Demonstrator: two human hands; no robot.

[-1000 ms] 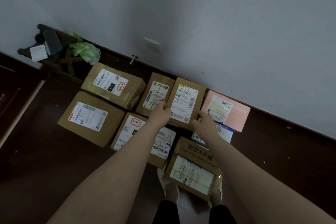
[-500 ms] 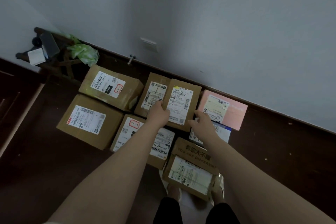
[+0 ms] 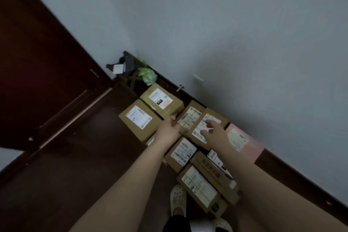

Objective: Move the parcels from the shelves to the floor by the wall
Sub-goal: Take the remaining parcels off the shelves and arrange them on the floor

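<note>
Several cardboard parcels lie on the dark floor along the grey wall [image 3: 244, 43]. The brown parcel with a white label [image 3: 216, 118] rests among them by the skirting. My right hand [image 3: 213, 133] hovers over its label with fingers spread and holds nothing. My left hand [image 3: 169, 128] floats over the gap between that parcel's neighbour [image 3: 190, 117] and a large box [image 3: 139, 118], fingers loosely curled and nothing in them. A pink parcel [image 3: 243, 141] lies to the right. One more brown box [image 3: 203, 184] sits near my feet.
A dark wooden door [image 3: 37, 73] fills the left. A small stool [image 3: 124, 66] with a green bag [image 3: 147, 75] stands in the corner. A door stop [image 3: 180, 88] and a wall socket [image 3: 197, 77] are by the skirting. My white shoes [image 3: 178, 199] stand beside the nearest box.
Both hands have let go of the labelled parcel and lifted off it. The view has tilted and swung left, so the door now shows.
</note>
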